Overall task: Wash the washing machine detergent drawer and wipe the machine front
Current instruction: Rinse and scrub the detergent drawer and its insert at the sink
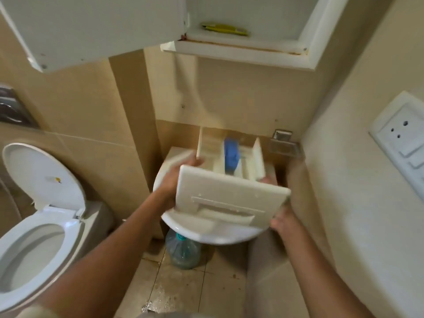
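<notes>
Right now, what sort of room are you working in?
A small tiled bathroom: a toilet with its lid up at left, and a white washbasin under the detergent drawer.

Cream detergent drawer (231, 198) with blue insert (231, 154), white sink (215, 237), beige tiles (241, 88), yellow packet (224, 29)

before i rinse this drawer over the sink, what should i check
1. Grip on cream plastic detergent drawer: left hand and right hand hold its sides: ok
2. Drawer above white ceramic sink: ok
3. Removal of blue plastic insert: not ok, it sits in the drawer
4. Access to tap: cannot tell, hidden behind drawer
5. Headroom: white cabinet door open overhead: not ok
</notes>
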A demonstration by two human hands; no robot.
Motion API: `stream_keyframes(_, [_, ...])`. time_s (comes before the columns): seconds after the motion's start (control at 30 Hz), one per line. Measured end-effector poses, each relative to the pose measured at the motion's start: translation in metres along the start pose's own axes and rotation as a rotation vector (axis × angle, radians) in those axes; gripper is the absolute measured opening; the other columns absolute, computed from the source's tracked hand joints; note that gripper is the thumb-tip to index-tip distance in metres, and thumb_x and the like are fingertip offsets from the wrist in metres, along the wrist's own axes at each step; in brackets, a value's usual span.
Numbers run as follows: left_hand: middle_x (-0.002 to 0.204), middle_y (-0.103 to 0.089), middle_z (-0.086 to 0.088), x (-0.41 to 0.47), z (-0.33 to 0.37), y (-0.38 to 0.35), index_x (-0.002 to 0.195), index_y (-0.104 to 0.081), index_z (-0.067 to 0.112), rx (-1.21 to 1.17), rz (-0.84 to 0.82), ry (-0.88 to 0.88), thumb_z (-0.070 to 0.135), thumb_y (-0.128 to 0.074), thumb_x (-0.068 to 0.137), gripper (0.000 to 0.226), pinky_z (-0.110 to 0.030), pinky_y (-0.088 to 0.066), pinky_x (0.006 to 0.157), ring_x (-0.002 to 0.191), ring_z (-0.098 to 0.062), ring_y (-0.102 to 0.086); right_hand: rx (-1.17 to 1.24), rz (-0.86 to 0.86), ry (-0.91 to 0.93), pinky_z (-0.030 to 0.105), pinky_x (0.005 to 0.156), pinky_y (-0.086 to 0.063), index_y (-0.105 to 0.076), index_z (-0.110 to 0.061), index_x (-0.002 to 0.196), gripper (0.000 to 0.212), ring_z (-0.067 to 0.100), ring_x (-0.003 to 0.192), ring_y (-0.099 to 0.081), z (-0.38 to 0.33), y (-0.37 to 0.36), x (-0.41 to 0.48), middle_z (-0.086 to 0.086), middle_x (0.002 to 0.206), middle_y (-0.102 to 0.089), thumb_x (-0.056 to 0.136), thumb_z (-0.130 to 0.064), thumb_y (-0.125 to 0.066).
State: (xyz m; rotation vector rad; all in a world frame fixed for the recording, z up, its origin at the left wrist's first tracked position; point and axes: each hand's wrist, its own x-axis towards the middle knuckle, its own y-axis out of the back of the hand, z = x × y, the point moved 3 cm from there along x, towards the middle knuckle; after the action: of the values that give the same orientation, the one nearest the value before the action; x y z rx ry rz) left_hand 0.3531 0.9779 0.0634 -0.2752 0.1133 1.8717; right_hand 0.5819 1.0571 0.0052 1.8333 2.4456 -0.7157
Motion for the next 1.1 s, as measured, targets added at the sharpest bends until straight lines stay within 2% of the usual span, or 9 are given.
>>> stream_keyframes(0.1, [0.086,-0.066,-0.014,-0.007,-0.087,0.015,0.087,-0.063,0.006,0.141,-0.087,0.502,0.015,-0.066,0.093,0.011,-0.05,-0.052,0.093,0.089,-0.031,-0.061,-0.083,0.043,-0.509,0.033,0.049,-0.058,-0.069,-0.006,0.079,0.032,0.027,0.053,-0.068,0.064,0.01,-0.027,0.013,0.065,-0.071,0.098,-0.026,-0.052])
stream_keyframes(0.27, [0.096,-0.072,-0.018,-0.002,-0.081,0.02,0.108,-0.068,-0.001,-0.076,-0.086,0.593,0.025,-0.078,0.08,0.039,-0.047,-0.059,0.08,0.087,-0.033,-0.07,-0.091,0.067,-0.429,0.033,0.047,-0.058,-0.074,-0.005,0.064,0.041,0.025,0.049,-0.068,0.044,0.008,-0.035,0.012,0.059,-0.07,0.096,-0.017,-0.05])
stream_keyframes(0.6, [0.11,-0.075,0.005,-0.02,0.117,-0.004,0.133,-0.062,0.014,-0.05,-0.217,-0.501,0.021,-0.053,0.102,0.033,-0.024,-0.054,0.082,0.099,-0.013,-0.07,-0.086,-0.032,0.311,0.003,0.062,-0.048,-0.075,-0.025,0.081,0.048,-0.013,0.053,-0.061,-0.096,-0.022,-0.024,-0.016,0.059,-0.066,0.104,-0.012,-0.035])
stream_keyframes(0.63, [0.104,-0.075,0.006,-0.014,0.1,0.0,0.129,-0.063,0.015,-0.021,-0.205,-0.453,0.022,-0.054,0.101,0.03,-0.025,-0.054,0.081,0.097,-0.015,-0.07,-0.129,-0.009,0.331,0.01,0.059,-0.049,-0.059,0.0,0.12,0.029,-0.013,0.055,-0.062,-0.083,-0.02,-0.022,-0.013,0.063,-0.068,0.102,-0.006,-0.038])
stream_keyframes(0.7, [0.09,-0.075,0.001,0.008,0.034,0.016,0.11,-0.07,0.012,0.001,-0.111,-0.114,0.028,-0.059,0.099,0.023,-0.032,-0.053,0.078,0.088,-0.023,-0.068,-0.207,0.144,0.087,0.022,0.051,-0.041,-0.075,-0.023,0.057,0.049,0.0,0.047,-0.064,-0.028,-0.014,-0.019,-0.011,0.055,-0.068,0.094,-0.005,-0.051])
stream_keyframes(0.73, [0.087,-0.074,-0.006,0.013,-0.007,0.026,0.101,-0.07,0.008,0.002,-0.073,0.129,0.027,-0.061,0.098,0.021,-0.038,-0.054,0.081,0.084,-0.026,-0.067,-0.134,0.096,-0.132,0.025,0.056,-0.049,-0.075,-0.009,0.1,0.022,0.009,0.047,-0.066,0.006,-0.017,-0.024,-0.004,0.057,-0.07,0.088,-0.017,-0.058])
stream_keyframes(0.83, [0.097,-0.074,-0.021,0.0,-0.091,0.047,0.101,-0.069,-0.002,0.048,-0.119,0.567,0.025,-0.08,0.079,0.036,-0.048,-0.059,0.085,0.088,-0.035,-0.071,-0.085,0.059,-0.416,0.036,0.061,-0.059,-0.067,0.0,0.095,0.032,0.031,0.063,-0.071,0.079,-0.009,-0.037,0.017,0.074,-0.073,0.083,-0.03,-0.063])
stream_keyframes(0.93, [0.085,-0.076,-0.019,-0.003,-0.098,0.053,0.097,-0.068,0.0,0.002,-0.141,0.617,0.027,-0.08,0.075,0.037,-0.041,-0.06,0.061,0.07,-0.032,-0.074,-0.075,0.144,-0.429,0.047,0.076,-0.057,-0.072,0.001,0.102,0.038,0.039,0.08,-0.07,0.093,0.001,-0.039,0.027,0.095,-0.072,0.095,-0.035,-0.062])
stream_keyframes(1.1, [0.1,-0.073,-0.022,0.027,-0.056,0.056,0.093,-0.073,0.0,0.174,-0.256,0.493,0.02,-0.082,0.079,0.026,-0.047,-0.056,0.09,0.092,-0.033,-0.071,-0.212,0.092,-0.243,0.037,0.073,-0.051,-0.072,-0.007,0.099,0.034,0.031,0.077,-0.07,0.062,-0.004,-0.037,0.018,0.091,-0.075,0.092,-0.038,-0.063])
